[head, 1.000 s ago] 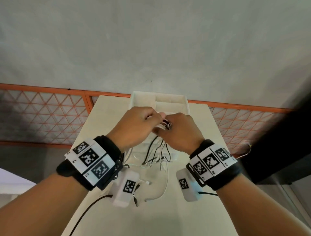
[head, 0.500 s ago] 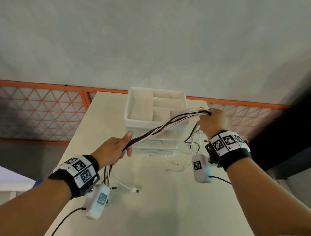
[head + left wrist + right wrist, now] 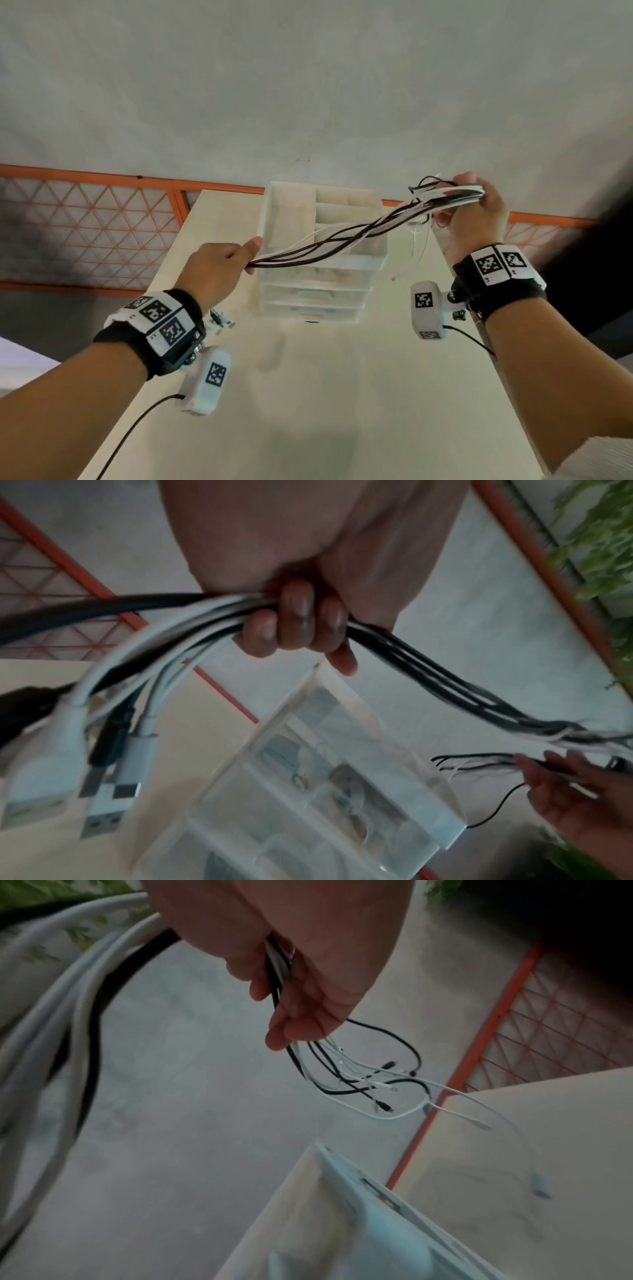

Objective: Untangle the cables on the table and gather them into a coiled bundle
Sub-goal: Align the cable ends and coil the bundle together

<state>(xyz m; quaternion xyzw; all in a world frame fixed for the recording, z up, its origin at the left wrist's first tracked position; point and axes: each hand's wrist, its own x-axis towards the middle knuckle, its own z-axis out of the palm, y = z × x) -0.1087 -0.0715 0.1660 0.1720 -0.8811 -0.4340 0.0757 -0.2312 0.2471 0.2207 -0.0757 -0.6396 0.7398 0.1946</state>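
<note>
Black and white round cables [image 3: 346, 236] stretch twisted between the gripping left hand [image 3: 215, 270] and right hand [image 3: 474, 219], above a translucent plastic drawer box [image 3: 318, 294].

Cables [image 3: 342, 236] above drawer unit [image 3: 318, 281]

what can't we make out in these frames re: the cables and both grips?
- Cable count: cables overlap and twist in the head view; blurred in both wrist views.
- Left hand: its fingers cover the grip.
- Right hand: palm covers the held strands.
- Loose connector ends: too small and blurred to identify.
- Drawer unit: contents hazy.
</note>
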